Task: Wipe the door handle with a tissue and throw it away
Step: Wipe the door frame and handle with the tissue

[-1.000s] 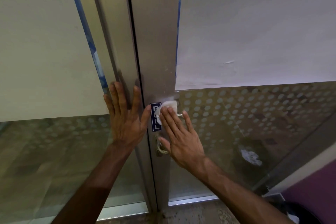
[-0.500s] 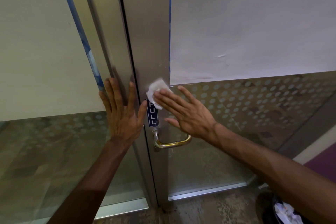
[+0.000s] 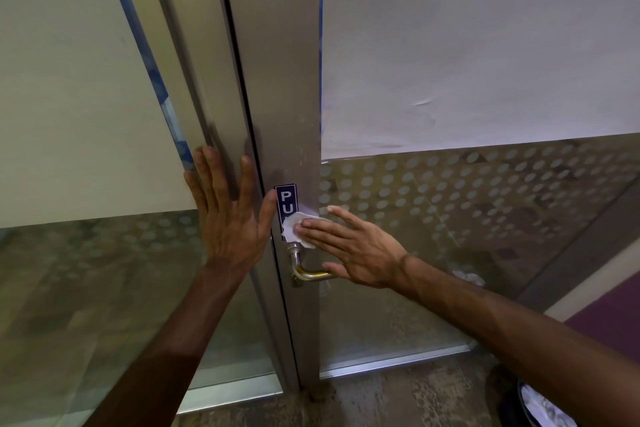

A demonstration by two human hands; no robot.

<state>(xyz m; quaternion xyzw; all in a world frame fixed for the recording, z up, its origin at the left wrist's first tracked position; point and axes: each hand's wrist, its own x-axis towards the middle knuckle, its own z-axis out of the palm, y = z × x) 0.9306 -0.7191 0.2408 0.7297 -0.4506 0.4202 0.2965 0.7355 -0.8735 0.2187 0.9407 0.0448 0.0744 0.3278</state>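
Note:
A brass lever door handle (image 3: 313, 274) sticks out of the grey metal door frame (image 3: 277, 80), below a blue PULL sticker (image 3: 286, 199). My right hand (image 3: 353, 246) lies flat with fingers spread, pressing a white tissue (image 3: 296, 229) against the frame just above the handle, covering the sticker's lower half. Its thumb rests on the lever. My left hand (image 3: 228, 215) is flat and open against the neighbouring frame post, left of the door gap, holding nothing.
Glass panels with a dotted frosted band and white covering stand on both sides. A dark waste bin (image 3: 543, 406) with crumpled white paper inside sits at the bottom right on the mottled floor (image 3: 381, 399). A purple wall (image 3: 609, 322) is at the right.
My right hand slid the tissue up the frame from the handle, then back down over the PULL sticker to just above the lever. My left hand stayed flat on the post.

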